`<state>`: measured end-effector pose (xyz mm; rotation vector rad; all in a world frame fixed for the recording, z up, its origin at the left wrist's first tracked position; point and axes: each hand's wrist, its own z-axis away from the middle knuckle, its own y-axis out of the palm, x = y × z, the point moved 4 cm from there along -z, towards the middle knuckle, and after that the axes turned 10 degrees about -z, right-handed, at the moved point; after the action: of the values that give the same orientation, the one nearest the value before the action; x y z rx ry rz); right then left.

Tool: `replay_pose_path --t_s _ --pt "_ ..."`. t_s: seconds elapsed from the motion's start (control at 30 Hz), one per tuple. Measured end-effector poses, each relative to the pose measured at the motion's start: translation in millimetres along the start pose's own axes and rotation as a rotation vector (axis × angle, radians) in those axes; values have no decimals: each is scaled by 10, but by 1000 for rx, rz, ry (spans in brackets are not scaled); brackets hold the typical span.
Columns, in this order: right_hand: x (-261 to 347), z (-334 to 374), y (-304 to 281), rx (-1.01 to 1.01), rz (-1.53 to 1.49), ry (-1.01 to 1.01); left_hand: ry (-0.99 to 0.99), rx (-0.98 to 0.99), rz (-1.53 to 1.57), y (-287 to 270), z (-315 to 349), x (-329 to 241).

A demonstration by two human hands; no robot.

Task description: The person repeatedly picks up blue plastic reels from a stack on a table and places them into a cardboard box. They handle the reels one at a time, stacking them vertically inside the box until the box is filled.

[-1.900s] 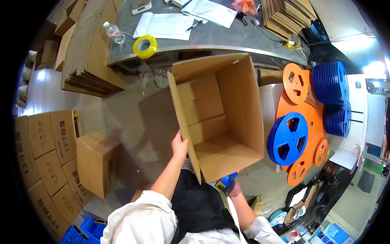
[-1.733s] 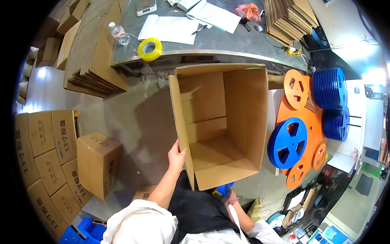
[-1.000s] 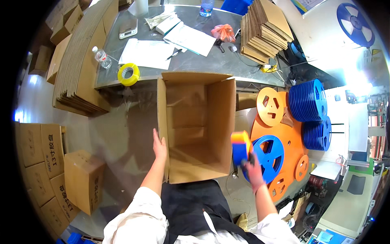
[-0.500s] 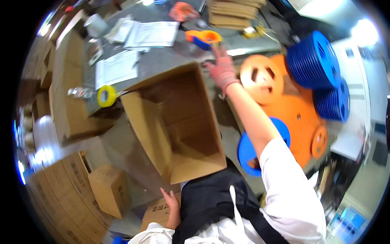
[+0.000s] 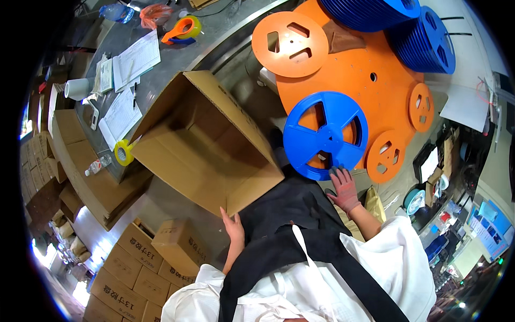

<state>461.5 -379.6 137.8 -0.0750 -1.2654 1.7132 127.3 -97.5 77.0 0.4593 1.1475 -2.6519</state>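
An open cardboard box (image 5: 188, 155) lies tilted in front of me, its opening turned toward me. My left hand (image 5: 234, 231) is bare and open, with its fingers stretched out at the box's lower corner. In a reddish-grey glove, my right hand (image 5: 343, 189) reaches the near rim of a blue plastic reel (image 5: 327, 137). Its fingers are apart, with the tips at that rim. The blue reel rests over a large orange round plate (image 5: 370, 102). On the grey table (image 5: 206, 33) lies an orange tape dispenser (image 5: 185, 29) with yellow tape.
Stacks of blue reels (image 5: 424, 45) stand at the far right, beside orange discs (image 5: 289, 45). Papers (image 5: 134, 59), a white cup (image 5: 76, 89) and a yellow tape roll (image 5: 124, 153) are on the table. Sealed cartons (image 5: 129, 268) are stacked at the lower left.
My right hand has come back from the tape dispenser to the blue reel's near rim. The view has turned, and the box appears further left. My left hand stays near the box's corner.
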Motion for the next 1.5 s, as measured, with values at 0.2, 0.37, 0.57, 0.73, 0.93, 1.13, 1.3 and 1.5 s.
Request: replay_pose_path --t_s 0.2,0.37,0.57,0.73,0.93,1.13,1.3,1.5 --pt "242 -376 415 6 100 -40 131 137 -137 -91 -84 -371" --pt "216 -773 836 -18 65 285 185 167 -91 -116 -197 -245" --pt "226 -791 657 151 70 436 128 222 108 -380 -213 16" --pt "734 -685 -99 -150 -129 452 123 188 192 -519 -532 1008" --pt "1202 -337 -1591 -649 -789 181 113 90 468 -524 -822 1488" --pt "1829 373 -1905 -470 -1792 -286 9 154 549 -869 -608 954" --pt "2338 225 -1649 -407 -2037 -320 250 34 549 -1242 -558 584" --pt "2715 113 -1688 -468 -1579 -498 275 -63 777 -1463 -497 216"
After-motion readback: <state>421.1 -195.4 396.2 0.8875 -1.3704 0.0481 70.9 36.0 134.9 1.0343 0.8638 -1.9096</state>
